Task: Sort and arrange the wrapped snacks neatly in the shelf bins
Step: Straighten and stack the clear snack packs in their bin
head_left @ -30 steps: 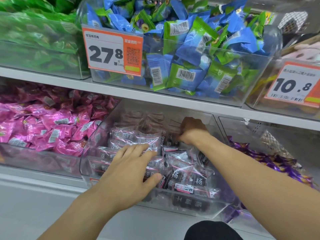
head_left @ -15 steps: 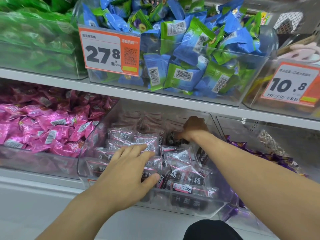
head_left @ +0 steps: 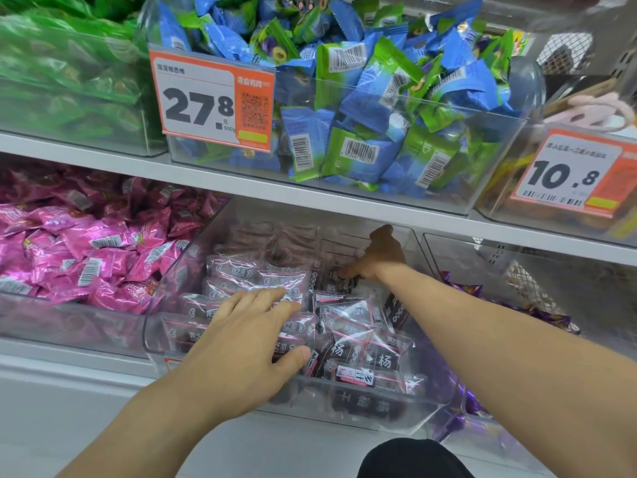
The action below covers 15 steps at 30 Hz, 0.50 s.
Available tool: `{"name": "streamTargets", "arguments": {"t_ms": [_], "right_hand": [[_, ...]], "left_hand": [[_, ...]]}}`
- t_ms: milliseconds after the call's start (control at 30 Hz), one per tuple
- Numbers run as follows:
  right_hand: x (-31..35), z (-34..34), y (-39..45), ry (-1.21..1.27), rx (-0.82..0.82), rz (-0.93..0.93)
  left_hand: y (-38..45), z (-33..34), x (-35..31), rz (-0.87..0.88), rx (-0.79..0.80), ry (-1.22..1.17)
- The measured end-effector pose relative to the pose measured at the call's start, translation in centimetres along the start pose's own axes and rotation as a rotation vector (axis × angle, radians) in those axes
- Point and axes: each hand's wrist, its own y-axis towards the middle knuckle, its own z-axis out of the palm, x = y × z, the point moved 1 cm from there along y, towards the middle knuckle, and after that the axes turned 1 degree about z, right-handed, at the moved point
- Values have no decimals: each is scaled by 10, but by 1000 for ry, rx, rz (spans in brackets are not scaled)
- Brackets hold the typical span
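Head view shows both hands inside the clear middle bin [head_left: 165,326] on the lower shelf, tidying its dark wrapped snacks [head_left: 362,343]. The left hand [head_left: 248,343] lies flat with straight fingers pressing the packs at the bin's front. The right hand [head_left: 375,258] reaches to the bin's back, fingers bent down among the packs there; whether it grips one I cannot tell. The step looks like squaring rows; next, probably, the loose packs at the bin's front right need lining up.
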Motion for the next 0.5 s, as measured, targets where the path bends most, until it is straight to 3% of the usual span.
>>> {"name": "streamTargets", "arguments": {"t_ms": [200, 500], "right_hand": [[-2, -1, -4, -129, 129, -124], [0, 6, 0, -116, -63, -120]], "left_hand": [[0, 1, 1, 2, -8, -24], [-1, 1, 3, -1, -3, -51]]}}
